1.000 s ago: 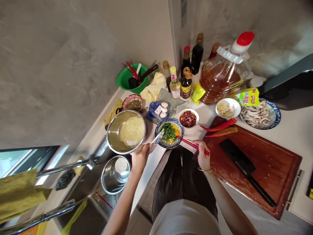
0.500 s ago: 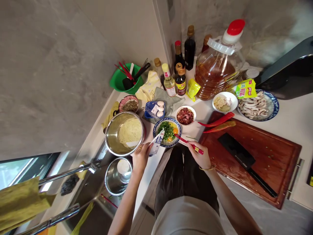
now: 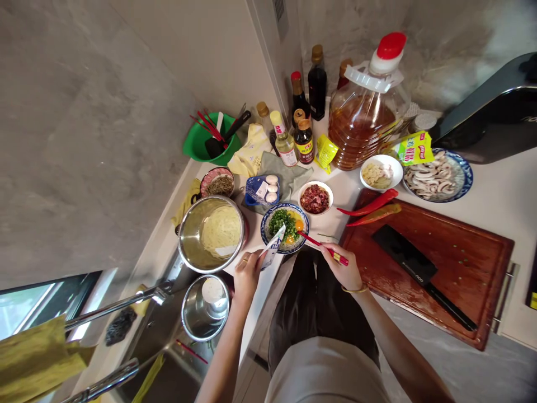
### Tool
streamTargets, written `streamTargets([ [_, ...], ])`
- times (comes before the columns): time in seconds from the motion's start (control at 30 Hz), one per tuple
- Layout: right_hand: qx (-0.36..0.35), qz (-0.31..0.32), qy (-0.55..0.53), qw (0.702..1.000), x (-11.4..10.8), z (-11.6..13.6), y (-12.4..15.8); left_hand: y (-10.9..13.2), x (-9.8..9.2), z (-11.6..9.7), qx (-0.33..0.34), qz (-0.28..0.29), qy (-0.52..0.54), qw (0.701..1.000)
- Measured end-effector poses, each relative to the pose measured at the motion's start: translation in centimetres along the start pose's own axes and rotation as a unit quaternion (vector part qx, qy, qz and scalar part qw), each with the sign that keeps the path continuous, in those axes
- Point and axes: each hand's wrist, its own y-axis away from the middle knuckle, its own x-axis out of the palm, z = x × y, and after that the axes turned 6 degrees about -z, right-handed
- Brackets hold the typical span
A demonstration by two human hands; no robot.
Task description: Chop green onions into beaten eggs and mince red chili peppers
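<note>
My left hand (image 3: 248,273) is closed on a white and blue packet (image 3: 273,246), tilted with its upper end over the near side of a blue-rimmed bowl (image 3: 264,234). Chopped green onions (image 3: 282,223) and egg yolks (image 3: 299,225) lie in that bowl. In my right hand (image 3: 343,267) is a pair of red chopsticks (image 3: 318,243), their tips at the bowl's right side among the egg. A small white bowl of dark red minced meat (image 3: 315,198) stands just behind. Left of the blue-rimmed bowl, a steel pot (image 3: 183,230) holds pale noodle-like strands (image 3: 222,229).
On the right, a cutting board (image 3: 470,252) carries a black cleaver (image 3: 405,254) and red chillies (image 3: 373,204). Behind stand a large oil jug (image 3: 363,126), sauce bottles (image 3: 304,143) and sliced mushrooms (image 3: 432,176). A sink (image 3: 155,358) with a steel container (image 3: 193,316) lies left.
The packet in my left hand has tipped further, its upper end shifting slightly right over the bowl. My right hand and the chopsticks stay almost where they were. The whole view has shifted slightly.
</note>
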Motion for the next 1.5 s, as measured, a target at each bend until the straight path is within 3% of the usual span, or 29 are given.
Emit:
streamTargets([
  [0.3,-0.006,-0.012,-0.001,1.000,-0.3,0.5,0.4,-0.4,0.4,-0.5,-0.012,-0.010,0.017,1.000],
  [0.77,0.005,-0.009,0.005,1.000,-0.7,1.0,0.7,1.7,0.3,-0.5,-0.054,0.002,0.029,0.998],
  [1.07,0.010,-0.007,0.000,1.000,-0.6,1.1,0.8,1.5,2.1,-0.4,-0.076,0.013,0.063,0.995],
  [1.27,0.011,-0.002,0.001,1.000,-0.7,1.1,0.9,2.4,1.7,0.0,-0.084,-0.008,0.058,0.995],
  [1.4,0.005,0.001,0.001,1.000,-0.6,1.0,0.9,2.4,1.7,-0.2,-0.143,-0.046,0.065,0.987],
  [1.5,0.006,0.005,0.000,1.000,-0.7,0.9,0.9,1.4,1.8,-0.3,-0.214,-0.057,0.130,0.966],
])
